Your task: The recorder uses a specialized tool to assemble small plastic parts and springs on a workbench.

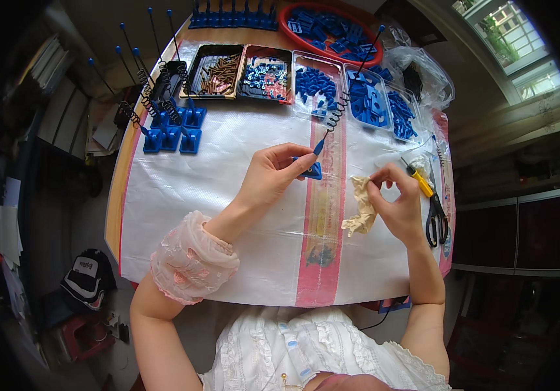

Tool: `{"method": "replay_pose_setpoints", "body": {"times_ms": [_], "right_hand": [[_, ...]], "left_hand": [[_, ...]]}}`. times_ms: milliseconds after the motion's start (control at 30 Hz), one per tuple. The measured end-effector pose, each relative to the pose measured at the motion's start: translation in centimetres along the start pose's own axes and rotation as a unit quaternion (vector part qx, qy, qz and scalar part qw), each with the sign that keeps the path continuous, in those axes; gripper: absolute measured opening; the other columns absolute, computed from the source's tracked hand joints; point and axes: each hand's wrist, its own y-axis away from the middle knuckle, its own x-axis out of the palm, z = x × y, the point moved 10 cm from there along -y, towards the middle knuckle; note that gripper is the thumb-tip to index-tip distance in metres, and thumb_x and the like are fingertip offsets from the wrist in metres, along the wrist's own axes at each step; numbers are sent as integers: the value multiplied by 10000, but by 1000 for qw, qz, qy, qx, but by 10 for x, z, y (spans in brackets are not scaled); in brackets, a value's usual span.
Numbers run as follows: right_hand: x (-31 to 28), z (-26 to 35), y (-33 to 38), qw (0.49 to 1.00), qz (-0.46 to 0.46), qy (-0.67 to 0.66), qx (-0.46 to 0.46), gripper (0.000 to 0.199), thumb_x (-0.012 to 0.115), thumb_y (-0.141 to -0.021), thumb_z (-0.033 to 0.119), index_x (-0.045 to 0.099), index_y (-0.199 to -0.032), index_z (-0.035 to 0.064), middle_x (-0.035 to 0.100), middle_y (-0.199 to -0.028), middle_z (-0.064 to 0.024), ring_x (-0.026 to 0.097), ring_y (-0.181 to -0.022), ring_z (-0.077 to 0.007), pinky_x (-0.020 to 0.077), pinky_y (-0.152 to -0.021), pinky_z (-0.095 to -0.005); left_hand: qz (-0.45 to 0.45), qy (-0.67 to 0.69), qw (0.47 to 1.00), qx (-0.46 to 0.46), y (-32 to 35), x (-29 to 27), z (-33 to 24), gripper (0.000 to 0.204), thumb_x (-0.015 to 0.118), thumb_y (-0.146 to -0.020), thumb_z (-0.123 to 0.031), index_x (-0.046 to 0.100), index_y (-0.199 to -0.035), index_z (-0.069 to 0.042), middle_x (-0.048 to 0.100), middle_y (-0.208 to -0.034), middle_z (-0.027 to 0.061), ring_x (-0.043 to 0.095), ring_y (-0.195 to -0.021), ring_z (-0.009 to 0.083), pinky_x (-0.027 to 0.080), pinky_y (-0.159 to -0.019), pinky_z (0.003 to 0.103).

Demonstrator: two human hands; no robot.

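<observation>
My left hand (272, 171) is closed around a blue piece with a small square base (312, 171). From its tapered blue stem (319, 146) rises a black coiled spring (338, 115), running into a thin rod tipped with a blue ball (381, 28). The fingers partly hide the base. To the right, my right hand (397, 201) pinches a crumpled beige cloth or paper (360, 210), which hangs over the white sheet (254, 260). Beyond my right hand lie a yellow-handled screwdriver (418, 181) and black-handled scissors (436, 220).
Several similar spring pieces (171, 133) stand at the left. Along the back are trays of brown screws (217, 73), metal nuts (264, 75) and small blue parts (315, 86), with more blue parts (366, 101) farther right. Behind sits a red basin (286, 16) beside a clear plastic bag (433, 72).
</observation>
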Motion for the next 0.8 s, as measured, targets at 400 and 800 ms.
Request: {"method": "replay_pose_setpoints", "body": {"times_ms": [400, 800], "right_hand": [[41, 46, -38, 992, -35, -87, -79, 83, 785, -863, -2, 747, -936, 5, 710, -827, -61, 634, -714, -124, 487, -642, -277], [47, 35, -44, 994, -41, -93, -42, 72, 794, -847, 15, 753, -904, 2, 720, -811, -54, 625, -698, -108, 493, -643, -264]], "left_hand": [[-8, 23, 999, 21, 2, -1, -6, 248, 758, -1014, -198, 755, -1188, -22, 777, -1015, 33, 697, -931, 71, 551, -824, 246], [-1, 23, 999, 27, 2, 0, -6, 259, 778, -999, -210, 759, -1177, -22, 766, -979, 26, 655, -868, 66, 529, -796, 237]]}}
